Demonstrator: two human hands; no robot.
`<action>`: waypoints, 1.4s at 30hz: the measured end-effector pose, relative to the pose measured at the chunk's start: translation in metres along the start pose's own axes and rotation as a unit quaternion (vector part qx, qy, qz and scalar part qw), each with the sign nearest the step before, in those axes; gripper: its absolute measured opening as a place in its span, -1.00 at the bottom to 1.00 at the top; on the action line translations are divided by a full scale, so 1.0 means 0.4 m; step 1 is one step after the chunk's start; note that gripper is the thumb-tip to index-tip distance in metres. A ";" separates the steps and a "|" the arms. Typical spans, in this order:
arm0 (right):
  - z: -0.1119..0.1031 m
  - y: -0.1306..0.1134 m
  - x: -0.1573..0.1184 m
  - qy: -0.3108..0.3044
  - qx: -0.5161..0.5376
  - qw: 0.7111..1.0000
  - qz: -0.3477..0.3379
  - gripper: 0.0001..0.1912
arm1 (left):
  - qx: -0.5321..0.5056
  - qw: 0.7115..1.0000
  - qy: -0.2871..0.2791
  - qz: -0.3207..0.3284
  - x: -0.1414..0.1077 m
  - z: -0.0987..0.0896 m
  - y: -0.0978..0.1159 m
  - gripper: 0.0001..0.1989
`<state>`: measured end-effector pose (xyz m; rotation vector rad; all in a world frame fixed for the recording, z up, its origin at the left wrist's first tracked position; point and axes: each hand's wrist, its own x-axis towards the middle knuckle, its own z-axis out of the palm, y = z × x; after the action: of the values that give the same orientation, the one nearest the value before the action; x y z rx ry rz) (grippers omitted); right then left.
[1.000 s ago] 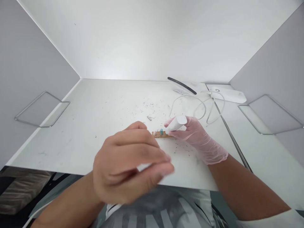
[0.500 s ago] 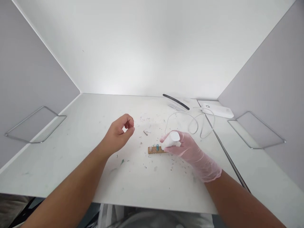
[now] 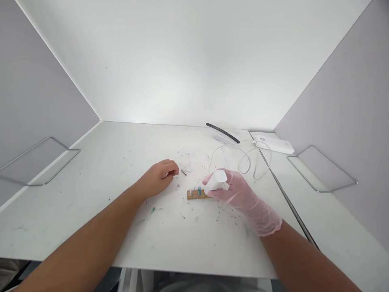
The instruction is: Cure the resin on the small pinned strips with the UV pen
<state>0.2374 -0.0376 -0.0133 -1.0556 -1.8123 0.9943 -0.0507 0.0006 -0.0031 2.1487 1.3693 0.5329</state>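
My bare left hand point(image 3: 159, 176) hovers over the white table with its fingers curled in, and nothing shows in them. Just beyond its fingertips lies a short metal rod point(image 3: 184, 172), apart from the hand. My right hand point(image 3: 235, 188), in a thin pink glove, grips a white tube-shaped handheld device point(image 3: 215, 181), tilted with its rounded white end up. Its lower end is over the right part of a small brown strip point(image 3: 197, 195), hiding that part. On the strip stand a teal nail-like piece point(image 3: 199, 190) and a pale, clear one point(image 3: 190, 192).
A thin white cable point(image 3: 226, 146) loops behind my right hand towards a white box point(image 3: 273, 144) at the back right. A black curved file point(image 3: 223, 133) lies near the back wall. Crumbs dot the table point(image 3: 170, 247). Wire handles point(image 3: 322, 168) stick out from both side walls.
My left hand has moved slightly right and nearer, closer to the metal rod. My right hand keeps the white device over the brown strip. The whole view has shifted a little.
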 end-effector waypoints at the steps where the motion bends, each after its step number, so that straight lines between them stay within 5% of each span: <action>1: 0.000 -0.001 0.000 0.001 -0.002 1.000 -0.006 -0.90 | 0.005 1.000 -0.003 0.004 0.000 0.002 0.000 -0.84; 17: -0.002 0.009 0.008 -0.007 0.005 1.000 -0.021 -0.87 | 0.032 0.998 -0.039 0.026 -0.007 -0.014 0.019 -0.75; 32: 0.003 0.034 0.003 0.017 -0.018 0.998 -0.049 -0.83 | 0.055 0.988 -0.143 0.017 -0.016 -0.016 0.021 -0.82; 42: 0.000 0.009 0.010 -0.003 0.000 0.999 -0.045 -0.85 | 0.074 0.981 -0.180 0.014 -0.032 -0.013 0.056 -0.67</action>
<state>0.2371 -0.0327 -0.0157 -0.9635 -1.8484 0.9431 -0.0431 -0.0175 0.0145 2.2470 1.2070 0.0441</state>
